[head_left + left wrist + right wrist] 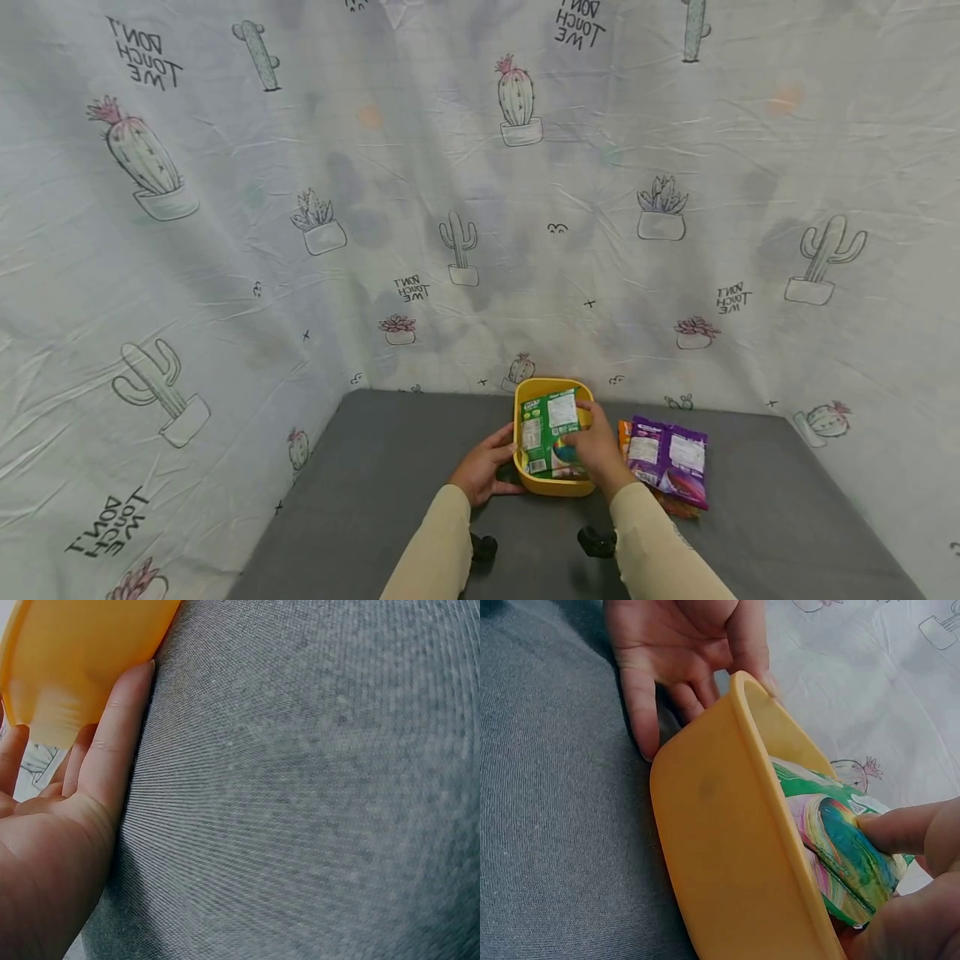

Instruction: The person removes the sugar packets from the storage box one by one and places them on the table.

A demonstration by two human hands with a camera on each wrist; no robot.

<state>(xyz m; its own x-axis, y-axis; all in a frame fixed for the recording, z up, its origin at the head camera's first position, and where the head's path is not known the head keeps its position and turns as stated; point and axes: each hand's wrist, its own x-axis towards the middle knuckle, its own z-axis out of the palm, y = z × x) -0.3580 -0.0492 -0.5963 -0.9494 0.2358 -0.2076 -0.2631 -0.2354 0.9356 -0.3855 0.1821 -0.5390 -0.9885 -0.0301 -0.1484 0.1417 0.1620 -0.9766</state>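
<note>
A yellow plastic tub stands on the table, with a green snack packet leaning inside it, rising near the rim. My right hand pinches the packet at its right side, thumb on its printed face; in the right wrist view the thumb lies on the colourful green packet. The left hand touches the tub's left side with its fingers spread. Seen from the left wrist, that hand has nearly straight digits against the yellow tub, one lying along the table. What lies beneath the packet is mostly hidden.
Right of the tub lie purple packets, partly over orange ones. The grey table ends at a white cloth wall printed with cacti. Black straps or mounts sit at both wrists.
</note>
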